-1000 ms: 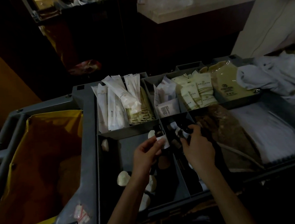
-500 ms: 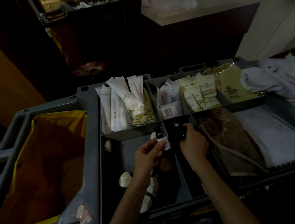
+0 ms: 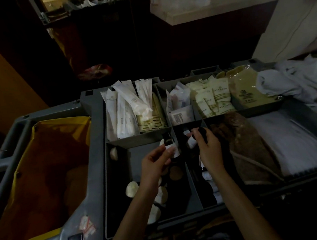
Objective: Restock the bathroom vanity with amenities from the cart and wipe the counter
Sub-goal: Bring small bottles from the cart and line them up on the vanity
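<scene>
I look down on the grey housekeeping cart (image 3: 94,144) with its divided tray. My left hand (image 3: 155,162) holds a small dark bottle (image 3: 169,143) with a white label upright over the front left compartment. My right hand (image 3: 207,148) reaches into the narrow middle compartment and pinches another small dark bottle (image 3: 200,132), mostly hidden by the fingers. More small bottles (image 3: 191,142) lie under that hand. White round soaps (image 3: 132,189) lie in the front left compartment.
Back compartments hold white sachets (image 3: 122,115), cream packets (image 3: 215,99) and a beige bag (image 3: 247,93). A yellow-lined bin (image 3: 42,158) fills the cart's left. Brown cloth (image 3: 246,146) and white linen (image 3: 293,142) lie right. The pale vanity counter (image 3: 211,10) stands behind.
My right hand has shifted forward in the middle compartment and closed on a bottle. My left hand has held its bottle almost still.
</scene>
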A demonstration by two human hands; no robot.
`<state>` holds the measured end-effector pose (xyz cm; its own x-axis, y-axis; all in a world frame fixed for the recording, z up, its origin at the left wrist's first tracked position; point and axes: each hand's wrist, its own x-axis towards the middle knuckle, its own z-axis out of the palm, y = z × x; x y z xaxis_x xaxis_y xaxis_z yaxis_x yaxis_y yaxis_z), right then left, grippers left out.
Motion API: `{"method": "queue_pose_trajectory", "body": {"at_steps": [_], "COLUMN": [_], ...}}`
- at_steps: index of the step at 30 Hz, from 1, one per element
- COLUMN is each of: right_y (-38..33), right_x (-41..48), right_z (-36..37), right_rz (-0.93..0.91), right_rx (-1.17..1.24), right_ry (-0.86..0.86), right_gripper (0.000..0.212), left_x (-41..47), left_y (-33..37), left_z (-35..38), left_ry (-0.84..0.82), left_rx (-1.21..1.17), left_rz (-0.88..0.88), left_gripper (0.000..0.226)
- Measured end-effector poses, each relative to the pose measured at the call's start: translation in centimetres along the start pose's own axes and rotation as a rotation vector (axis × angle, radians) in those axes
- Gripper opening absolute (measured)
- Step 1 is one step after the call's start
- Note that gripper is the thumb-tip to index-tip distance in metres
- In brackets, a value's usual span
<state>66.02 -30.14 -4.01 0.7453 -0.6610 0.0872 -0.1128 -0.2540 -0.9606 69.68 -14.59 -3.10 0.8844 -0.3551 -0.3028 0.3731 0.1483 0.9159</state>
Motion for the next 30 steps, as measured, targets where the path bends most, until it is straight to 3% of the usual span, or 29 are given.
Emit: {"method": "queue_pose_trajectory", "body": {"at_steps": [3, 8, 11, 15, 18, 25, 30], "right_y": [-0.5, -1.2, -1.5, -1.0, -1.0, -0.9, -1.7], "right_x": [0.2, 0.6, 0.8, 1.3, 1.2, 0.0, -2.0], "right_z": [0.3, 0.3, 0.5, 0.8, 0.7, 1.0, 0.2], "right_rz": [0.111, 0.307, 0.384, 0.460, 0.422, 0.388, 0.298], "right_rx": [0.216, 0.477, 0.720, 0.838, 0.776, 0.708, 0.642], "right_ry": [-0.023, -0.005, -0.070, -0.218, -0.348, -0.304, -0.299], "right_gripper": [0.032, 0.036, 0.042, 0.047, 0.044, 0.029, 0.052], "left_x": [0.0, -0.2, -0.1, 0.1, 0.2, 0.5, 0.2], "left_y": [0.1, 0.3, 0.2, -0.1, -0.3, -0.8, -1.1], "left_z": [0.1, 0.1, 0.0, -0.2, -0.3, 0.0, 0.3], "left_ry": [-0.012, -0.023, -0.022, -0.019, -0.026, 0.003, -0.066], "left_rx": [-0.014, -0.005, 0.003, -0.001, -0.003, 0.000, -0.013], "left_rz": [0.006, 0.023, 0.017, 0.010, -0.012, -0.129, -0.133], "left_gripper": [0.012, 0.009, 0.011, 0.010, 0.024, 0.039, 0.020]}}
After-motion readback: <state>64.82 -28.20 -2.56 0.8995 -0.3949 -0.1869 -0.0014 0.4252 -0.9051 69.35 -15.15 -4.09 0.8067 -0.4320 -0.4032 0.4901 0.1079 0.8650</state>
